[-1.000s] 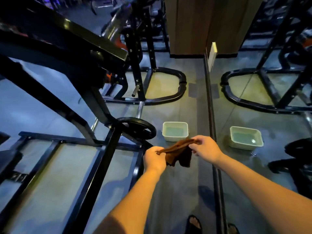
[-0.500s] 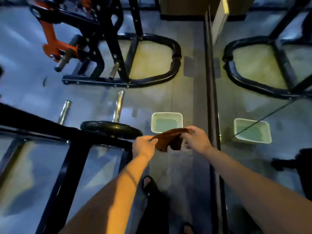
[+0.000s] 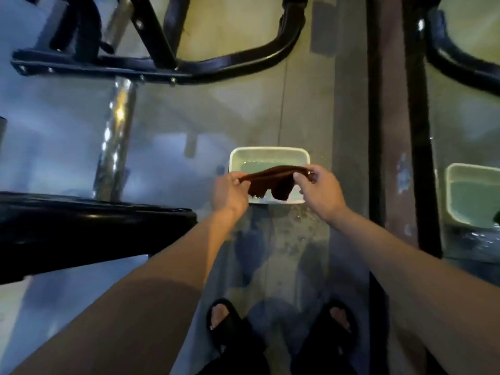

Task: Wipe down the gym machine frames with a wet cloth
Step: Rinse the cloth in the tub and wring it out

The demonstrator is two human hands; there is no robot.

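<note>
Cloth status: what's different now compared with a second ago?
Both hands, left hand and right hand, have carried the brown cloth forward until it hangs over the white water tub; a second ago it was short of the tub. The view has tilted down, so the sandals now show. Unchanged: both hands pinch the cloth's ends, stretched between them, and the tub sits on the floor.

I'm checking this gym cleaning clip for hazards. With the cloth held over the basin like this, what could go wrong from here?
1. The floor before the basin looks wet, and the person wears open sandals, so slipping seems possible.
2. The left hand and right hand hold the cloth near the basin's front edge, so drips may land outside.
</note>
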